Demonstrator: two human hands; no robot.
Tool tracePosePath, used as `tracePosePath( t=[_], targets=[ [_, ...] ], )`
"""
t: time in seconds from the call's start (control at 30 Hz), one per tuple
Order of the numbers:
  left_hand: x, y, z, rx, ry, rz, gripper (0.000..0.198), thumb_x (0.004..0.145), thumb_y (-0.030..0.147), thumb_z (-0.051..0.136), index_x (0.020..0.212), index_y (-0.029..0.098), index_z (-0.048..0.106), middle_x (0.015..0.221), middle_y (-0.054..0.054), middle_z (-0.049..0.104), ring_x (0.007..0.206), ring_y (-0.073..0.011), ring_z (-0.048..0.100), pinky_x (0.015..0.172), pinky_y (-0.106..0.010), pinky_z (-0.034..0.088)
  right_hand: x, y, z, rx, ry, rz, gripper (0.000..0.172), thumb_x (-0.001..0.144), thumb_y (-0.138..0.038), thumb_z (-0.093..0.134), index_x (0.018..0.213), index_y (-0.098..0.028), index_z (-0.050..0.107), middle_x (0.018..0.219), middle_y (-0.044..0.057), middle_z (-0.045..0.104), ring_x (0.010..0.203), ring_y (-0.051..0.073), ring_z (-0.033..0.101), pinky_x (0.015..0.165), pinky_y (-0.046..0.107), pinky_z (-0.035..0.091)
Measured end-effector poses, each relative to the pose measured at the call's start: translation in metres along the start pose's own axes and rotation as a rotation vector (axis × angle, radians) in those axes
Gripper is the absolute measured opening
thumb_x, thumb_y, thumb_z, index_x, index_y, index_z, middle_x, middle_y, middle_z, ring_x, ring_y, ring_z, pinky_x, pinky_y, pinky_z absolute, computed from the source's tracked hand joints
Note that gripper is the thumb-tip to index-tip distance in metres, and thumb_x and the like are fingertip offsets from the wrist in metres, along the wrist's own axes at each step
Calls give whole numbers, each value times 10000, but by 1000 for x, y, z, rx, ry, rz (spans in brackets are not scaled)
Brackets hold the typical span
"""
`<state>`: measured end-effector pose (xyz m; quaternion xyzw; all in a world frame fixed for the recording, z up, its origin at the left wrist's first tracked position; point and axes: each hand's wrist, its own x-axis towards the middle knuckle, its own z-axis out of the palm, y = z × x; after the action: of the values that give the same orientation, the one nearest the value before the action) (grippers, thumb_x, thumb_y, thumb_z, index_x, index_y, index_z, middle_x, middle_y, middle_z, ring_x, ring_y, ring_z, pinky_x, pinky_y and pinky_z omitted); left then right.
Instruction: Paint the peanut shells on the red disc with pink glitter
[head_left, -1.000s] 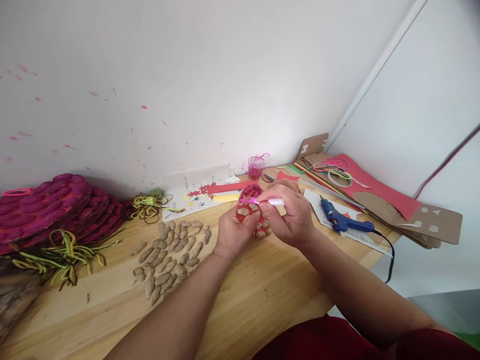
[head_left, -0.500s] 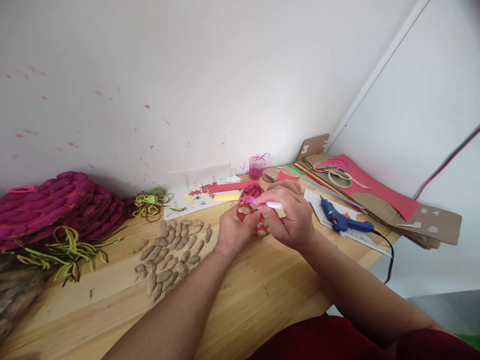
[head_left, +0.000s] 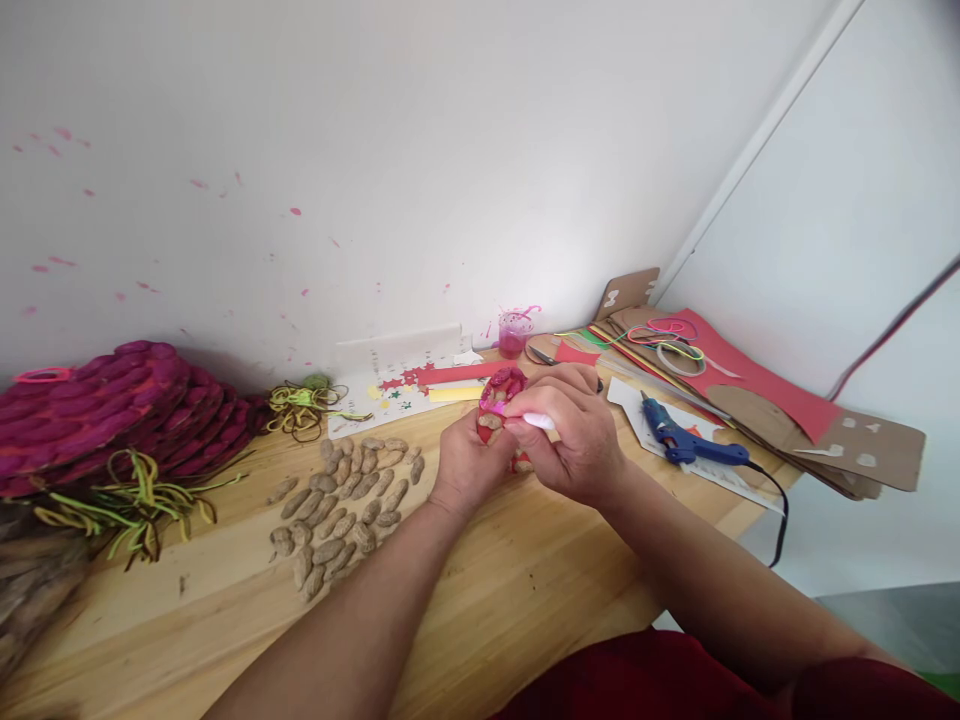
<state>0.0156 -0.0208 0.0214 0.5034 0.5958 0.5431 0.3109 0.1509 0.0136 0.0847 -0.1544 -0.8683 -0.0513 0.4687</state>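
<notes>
My left hand [head_left: 474,455] is closed on the edge of a small red disc covered with peanuts [head_left: 505,383], which it tilts up off the table. The peanuts along the disc's upper edge are painted magenta, while lower ones are still bare tan. Pinched in my right hand [head_left: 574,430] is a paintbrush with a white handle [head_left: 540,421]; its pink tip touches the peanuts near the disc's middle. My right fingers hide much of the disc's right side. Loose peanuts [head_left: 341,515] lie to the left of my left hand.
Behind the disc stands a plastic cup of pink paint [head_left: 513,340]. A blue glue gun [head_left: 694,443] with its cord lies to the right, beside stacked cardboard and red paper [head_left: 739,365]. Painted magenta discs [head_left: 127,405] are piled on the left, near yellow-green strings [head_left: 142,505].
The paintbrush has shifted slightly left and down across the disc, and my right hand has moved with it. The disc is tilted a little differently in my left hand.
</notes>
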Motion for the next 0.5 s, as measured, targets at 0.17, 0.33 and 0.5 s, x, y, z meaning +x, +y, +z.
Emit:
tracePosePath(
  t=[0.17,0.33,0.5],
  targets=[
    [0,-2,0,6,-5,8,188,762,389,640,762,202,658,679,12,668,686,-181,587,659,-278,486,1,-3,0,-22,4,-36,63,969,-215,577,921,-216,617,812,14,711,801,200,607,837,394,396],
    [-2,0,0,-8,41,16,91,746,295,637,778,212,656,703,12,687,704,-184,608,676,-276,497,0,-5,1,-42,-3,-75,37,948,-206,598,970,-230,616,822,23,700,827,218,606,836,407,406],
    [-4,4,-3,20,140,96,174,800,321,646,928,207,680,809,-17,742,743,-196,650,711,-283,505,-1,-10,1,-39,42,-152,105,947,-201,606,1035,-257,620,846,20,708,849,218,631,830,414,428]
  ],
)
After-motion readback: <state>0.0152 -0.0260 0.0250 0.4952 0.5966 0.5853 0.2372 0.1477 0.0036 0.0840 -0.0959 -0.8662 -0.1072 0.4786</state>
